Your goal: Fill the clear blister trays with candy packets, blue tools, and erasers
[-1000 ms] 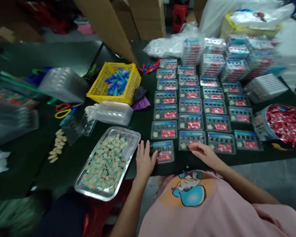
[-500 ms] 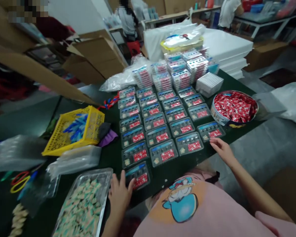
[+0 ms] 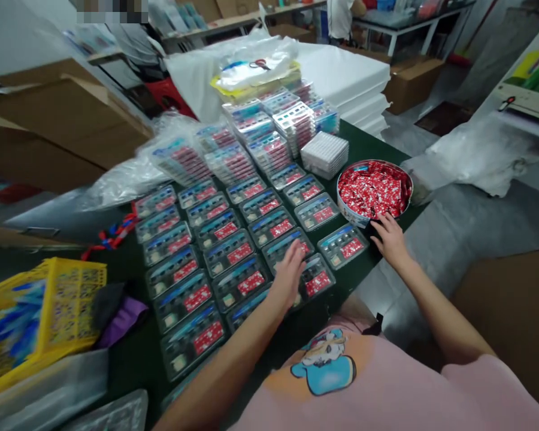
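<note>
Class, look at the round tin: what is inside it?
Red-and-white packets lie in the tin, with a small blue piece near the far rim. The upper packets hide the bottom and anything beneath.

Note filled tray partly hidden behind left hand, blurred yellow basket cut off by left edge, clear tray cut off by bottom edge.

This is a packing workshop, shown by the worktable with its rows of identical filled trays and tall tray stacks on it, and by the carton, second bench and co-worker beyond that worktable.
</note>
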A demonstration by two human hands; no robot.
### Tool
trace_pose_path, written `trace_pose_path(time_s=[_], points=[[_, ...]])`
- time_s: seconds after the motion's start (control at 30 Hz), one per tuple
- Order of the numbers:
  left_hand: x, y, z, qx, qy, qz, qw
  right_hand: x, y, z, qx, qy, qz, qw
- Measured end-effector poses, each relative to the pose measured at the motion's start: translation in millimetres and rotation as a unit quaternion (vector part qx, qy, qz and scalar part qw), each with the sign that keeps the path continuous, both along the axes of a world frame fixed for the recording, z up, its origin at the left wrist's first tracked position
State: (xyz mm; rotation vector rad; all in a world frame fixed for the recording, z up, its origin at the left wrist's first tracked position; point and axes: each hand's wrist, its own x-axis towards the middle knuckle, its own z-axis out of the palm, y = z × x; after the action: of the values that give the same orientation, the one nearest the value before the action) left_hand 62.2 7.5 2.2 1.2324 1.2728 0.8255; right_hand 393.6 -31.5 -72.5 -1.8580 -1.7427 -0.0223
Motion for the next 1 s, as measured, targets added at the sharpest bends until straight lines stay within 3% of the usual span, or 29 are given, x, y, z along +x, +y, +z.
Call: trace_pose_path(time_s=[0.1,0.2,0.3,0.47,0.6,0.73,0.83,0.9,1.0], points=[[48,10,-12.1,-0.206,-0.105,0.019,0.973,1,1,0.4,-0.006,0.0,0.008,1.0],[72,15,-23.2,-0.285,-0.122,0.062,0.949,-8,-9,1.1,0.02,0.059,0.022,0.998],[83,19,-30.1,-0.269,-0.122,0.092,0.951,-24,-14,-6.9,-0.019,0.137,0.03,0.99],[91,28,-29.9,-0.254,-0.109,0.097,0.956,-45,3,-26.0,-0.115,0.18,-0.031,0.976],[92,28,-28.4,-0.28,-0.105,0.083,0.951,-53,12,-26.3,-0.108,0.251,-0.058,0.96],[90,16,-24.3,-0.278,-0.114,0.089,0.95,-58,8,-17.4,-0.079,0.323,-0.083,0.939],[85,9,-12.8,-0.255,-0.125,0.106,0.953,-59,10,-2.8,-0.059,0.358,-0.075,0.929],[81,14,-3.9,-0.222,-0.136,0.119,0.958,-61,22,10.5,-0.033,0.363,-0.058,0.929],[75,41,0.8,-0.154,-0.148,0.148,0.966,-69,57,28.0,0.013,0.35,-0.035,0.936]])
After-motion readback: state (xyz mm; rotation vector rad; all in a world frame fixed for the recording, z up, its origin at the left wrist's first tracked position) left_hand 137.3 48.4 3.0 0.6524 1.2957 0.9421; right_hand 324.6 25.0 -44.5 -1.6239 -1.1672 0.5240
